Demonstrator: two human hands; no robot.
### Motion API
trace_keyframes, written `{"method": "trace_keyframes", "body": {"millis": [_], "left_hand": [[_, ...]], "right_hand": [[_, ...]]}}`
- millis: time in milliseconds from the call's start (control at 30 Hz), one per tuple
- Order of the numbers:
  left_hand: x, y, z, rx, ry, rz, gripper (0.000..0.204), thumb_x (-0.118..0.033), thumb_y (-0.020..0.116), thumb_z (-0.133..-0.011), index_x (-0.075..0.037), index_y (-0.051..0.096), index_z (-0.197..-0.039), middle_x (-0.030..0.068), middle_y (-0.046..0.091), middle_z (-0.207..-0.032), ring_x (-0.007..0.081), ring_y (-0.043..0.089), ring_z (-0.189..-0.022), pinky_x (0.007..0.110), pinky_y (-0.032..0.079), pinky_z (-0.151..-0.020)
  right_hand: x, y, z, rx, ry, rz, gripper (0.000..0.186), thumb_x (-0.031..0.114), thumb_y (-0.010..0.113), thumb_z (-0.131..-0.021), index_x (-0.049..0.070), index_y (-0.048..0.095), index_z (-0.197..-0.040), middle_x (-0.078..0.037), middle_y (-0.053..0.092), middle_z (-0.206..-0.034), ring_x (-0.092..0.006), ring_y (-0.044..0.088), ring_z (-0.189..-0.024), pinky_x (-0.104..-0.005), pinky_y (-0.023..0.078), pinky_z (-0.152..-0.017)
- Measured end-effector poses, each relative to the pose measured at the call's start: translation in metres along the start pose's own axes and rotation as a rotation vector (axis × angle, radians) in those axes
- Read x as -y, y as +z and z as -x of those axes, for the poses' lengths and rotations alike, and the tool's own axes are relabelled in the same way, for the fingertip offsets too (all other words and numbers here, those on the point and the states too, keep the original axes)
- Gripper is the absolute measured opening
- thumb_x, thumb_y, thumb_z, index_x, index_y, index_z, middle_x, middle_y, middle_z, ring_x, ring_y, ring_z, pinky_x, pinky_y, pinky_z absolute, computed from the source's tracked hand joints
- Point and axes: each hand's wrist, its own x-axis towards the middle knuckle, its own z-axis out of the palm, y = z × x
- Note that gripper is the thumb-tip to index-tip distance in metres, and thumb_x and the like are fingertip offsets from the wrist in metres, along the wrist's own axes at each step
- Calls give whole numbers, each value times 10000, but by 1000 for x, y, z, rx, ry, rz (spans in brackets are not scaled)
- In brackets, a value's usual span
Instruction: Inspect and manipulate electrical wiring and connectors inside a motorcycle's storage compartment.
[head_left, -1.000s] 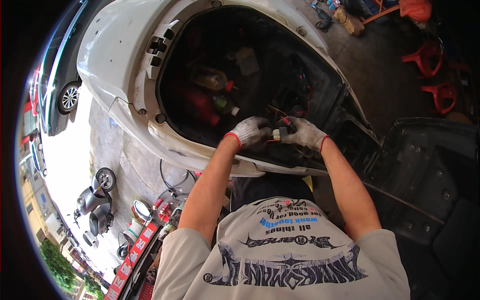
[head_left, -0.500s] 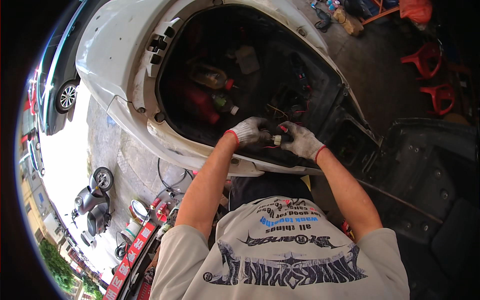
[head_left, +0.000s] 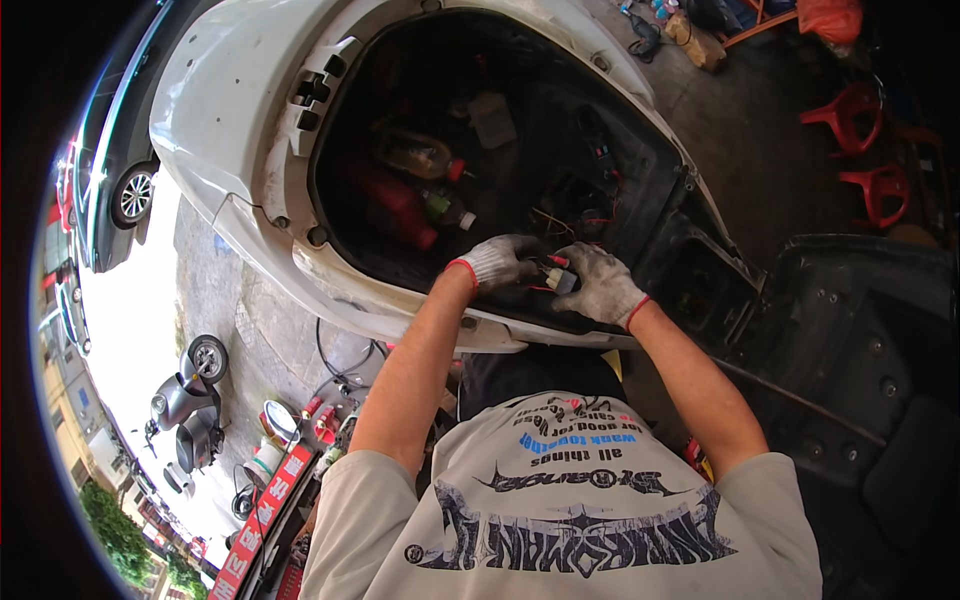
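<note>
Both my hands wear grey-white, red-cuffed work gloves at the near edge of the open black storage bin (head_left: 370,120) of a white scooter (head_left: 205,110). My right hand (head_left: 602,284) grips a small pale plastic connector (head_left: 558,281) with wires and a small red piece (head_left: 557,261) at its fingers. My left hand (head_left: 502,262) is curled just left of the connector, by the wires; what its fingertips hold is too dark to make out. Thin coloured wires (head_left: 555,220) lie behind my hands, and bottles (head_left: 445,208) and a red container (head_left: 395,205) lie deeper in the bin.
A raised black seat (head_left: 850,370) is at the right, red plastic chairs (head_left: 845,120) beyond it. At the left stand a grey scooter (head_left: 190,420) and a parked car (head_left: 120,140). A cable (head_left: 340,370) and assorted tools (head_left: 320,420) lie below the scooter's side.
My right hand has moved a little down and right and turned, tilting the pale connector and showing more of it. My left hand has stayed nearly in place.
</note>
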Motion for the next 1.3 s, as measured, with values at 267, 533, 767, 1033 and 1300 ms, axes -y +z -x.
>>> {"method": "trace_keyframes", "body": {"millis": [267, 533, 767, 1033, 1300], "left_hand": [[-9, 4, -2, -31, 11, -194, 514, -255, 680, -873, 3, 547, -1298, 160, 636, -1167, 210, 632, -989, 322, 510, -830], [-12, 8, 3, 24, 29, 157, 469, -229, 674, -879, -7, 570, -1279, 121, 653, -1113, 167, 622, -940, 291, 502, -810], [-5, 7, 1, -18, 40, 176, 254, -186, 631, -898, -49, 636, -1112, 20, 652, -905, 86, 574, -797, 251, 478, -717], [-6, 12, 2, -2, -60, 316, 209, -200, 623, -904, -62, 660, -1057, -7, 644, -873, 54, 541, -735, 224, 446, -655], [-4, 24, 3, -87, -49, 394, 270, -263, 602, -917, -45, 652, -1069, 7, 639, -864, 79, 564, -766, 240, 462, -667]], "right_hand": [[3, -1, 3, -12, 16, -35, 762, 402, 790, -657, 48, 509, -1271, -148, 545, -1255, -320, 518, -1206, -406, 417, -1027], [20, -13, 4, 62, 161, -68, 770, 422, 812, -623, 43, 514, -1223, -181, 588, -1180, -335, 551, -1150, -411, 432, -1002], [6, -10, 6, 21, 115, -222, 758, 401, 814, -635, 54, 506, -1234, -204, 609, -1156, -345, 579, -1130, -419, 449, -969], [1, -9, 5, 63, 209, -339, 762, 333, 839, -623, 101, 492, -1260, -204, 598, -1180, -348, 577, -1131, -401, 449, -972], [14, -18, 5, 124, 196, -306, 837, 394, 825, -598, 76, 464, -1283, -224, 596, -1187, -372, 572, -1143, -413, 437, -988]]}}
